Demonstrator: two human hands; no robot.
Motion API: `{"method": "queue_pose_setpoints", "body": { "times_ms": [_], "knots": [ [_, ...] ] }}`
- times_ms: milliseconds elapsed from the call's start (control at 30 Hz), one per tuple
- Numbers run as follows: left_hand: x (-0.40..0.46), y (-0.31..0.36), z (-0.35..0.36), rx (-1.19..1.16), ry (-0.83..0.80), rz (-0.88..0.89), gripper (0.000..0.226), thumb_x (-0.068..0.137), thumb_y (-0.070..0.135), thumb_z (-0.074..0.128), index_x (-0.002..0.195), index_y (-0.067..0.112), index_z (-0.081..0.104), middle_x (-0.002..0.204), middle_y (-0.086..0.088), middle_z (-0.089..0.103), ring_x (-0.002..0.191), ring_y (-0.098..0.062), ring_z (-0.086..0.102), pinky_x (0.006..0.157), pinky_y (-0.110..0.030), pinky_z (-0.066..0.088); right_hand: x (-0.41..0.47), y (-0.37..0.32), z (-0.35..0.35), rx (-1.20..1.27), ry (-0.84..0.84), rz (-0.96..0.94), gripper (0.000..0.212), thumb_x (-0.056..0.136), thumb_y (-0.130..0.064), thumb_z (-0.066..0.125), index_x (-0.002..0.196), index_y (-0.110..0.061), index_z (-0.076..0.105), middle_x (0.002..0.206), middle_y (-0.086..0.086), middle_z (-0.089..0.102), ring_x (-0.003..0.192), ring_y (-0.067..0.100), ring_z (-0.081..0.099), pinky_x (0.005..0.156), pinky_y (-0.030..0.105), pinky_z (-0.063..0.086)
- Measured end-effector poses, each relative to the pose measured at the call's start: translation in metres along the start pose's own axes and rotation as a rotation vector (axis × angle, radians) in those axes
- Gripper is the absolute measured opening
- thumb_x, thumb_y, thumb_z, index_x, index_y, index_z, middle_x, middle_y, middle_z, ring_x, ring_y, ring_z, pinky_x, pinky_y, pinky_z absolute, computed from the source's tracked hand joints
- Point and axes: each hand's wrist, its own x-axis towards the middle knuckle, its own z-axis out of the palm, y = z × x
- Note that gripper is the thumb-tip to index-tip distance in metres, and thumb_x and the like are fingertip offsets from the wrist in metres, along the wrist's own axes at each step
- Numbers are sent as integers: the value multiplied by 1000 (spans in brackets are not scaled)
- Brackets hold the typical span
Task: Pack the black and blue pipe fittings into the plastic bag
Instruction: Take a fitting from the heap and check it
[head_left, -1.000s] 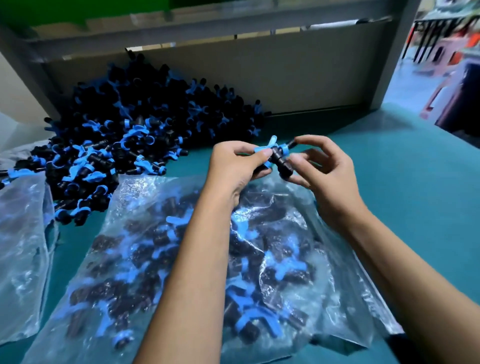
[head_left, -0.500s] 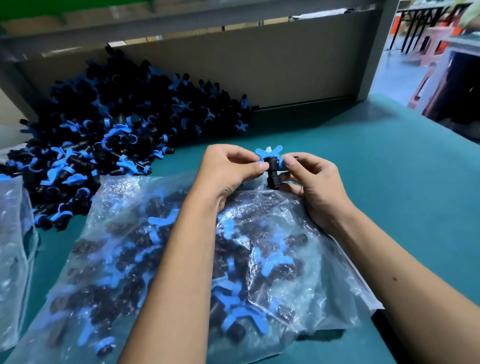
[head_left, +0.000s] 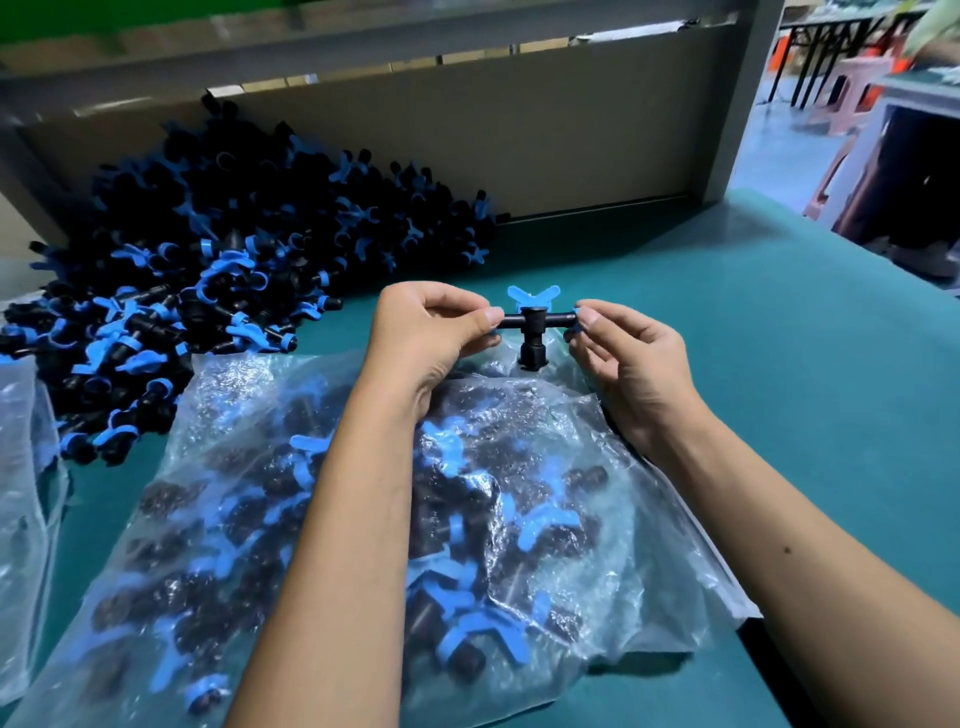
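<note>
Surface: teal-green matte worktable (head_left: 779, 364), backed by a grey metal frame with a beige panel (head_left: 519, 140); beyond its right edge, a bluish floor with a pink plastic stool (head_left: 852, 93), blurred.

On the table, left to right: a second clear plastic bag (head_left: 21, 493), partly out of view at the left edge; a large loose heap of black and blue pipe fittings (head_left: 234, 260) against the back panel; a clear crinkled plastic bag (head_left: 597, 519) lying flat in the near centre, already holding many fittings.

Left hand (head_left: 431, 332): fingers curled, thumb and forefinger pinching the left end of a single black T-shaped pipe fitting with a blue wing handle (head_left: 532, 325); forearm running up from the lower edge across the bag.

Held fitting: raised above the far edge of the central bag, crossbar level, blue wing uppermost, stem pointing down; whether the stem touches the bag cannot be told.

Right hand (head_left: 628, 358): fingers curled, fingertips pinching the right end of the same fitting; forearm entering from the lower right; the two hands are apart, with the fitting between.
</note>
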Motion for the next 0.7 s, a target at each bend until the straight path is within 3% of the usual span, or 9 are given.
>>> {"method": "queue_pose_setpoints", "body": {
  "times_ms": [100, 200, 333, 433, 567, 700],
  "knots": [
    [-2, 0, 4, 12, -25, 0, 13, 79, -12, 81, 86, -5, 73, 75, -16, 72, 67, -25, 73, 70, -28, 64, -4, 4, 4, -53, -73, -23, 19, 75, -11, 81, 92, -4, 77, 90, 12, 73, 79, 18, 70, 77, 21, 56],
    [-3, -3, 11, 136, -30, 44, 15, 78, -8, 83, 80, 4, 76, 80, -18, 75, 72, -24, 74, 74, -31, 65, -10, 9, 8, -150, -149, -55, 22, 71, -15, 86, 89, -7, 76, 85, 12, 74, 77, 18, 69, 76, 24, 56],
    [-2, -2, 9, 165, -53, 43, 17, 78, -9, 83, 77, 7, 75, 80, -17, 73, 72, -24, 71, 69, -26, 63, -12, 10, 11, -156, -162, -59, 18, 73, -8, 84, 87, -7, 73, 80, 9, 72, 73, 17, 66, 74, 25, 57],
    [-2, 0, 2, 70, -13, 22, 13, 80, -11, 80, 80, 0, 74, 75, -15, 71, 67, -23, 71, 66, -24, 62, -9, 4, 12, -86, -59, -52, 11, 82, 1, 77, 86, -8, 72, 79, 8, 69, 72, 18, 65, 74, 23, 57],
    [-1, 3, 0, 9, 24, 9, 10, 82, -10, 79, 79, -2, 74, 73, -12, 71, 62, -20, 71, 64, -21, 59, -3, 0, 8, 0, 35, -95, 18, 87, 2, 73, 94, -8, 61, 75, 5, 67, 69, 15, 66, 71, 20, 56],
    [-1, 4, 14, 2, 149, 40, 14, 79, -3, 85, 80, -6, 72, 71, -12, 71, 64, -22, 73, 69, -29, 63, -3, 7, 6, -319, 2, -235, 32, 83, -17, 83, 104, -11, 59, 89, 10, 68, 75, 21, 67, 67, 29, 57]
  ]
}}
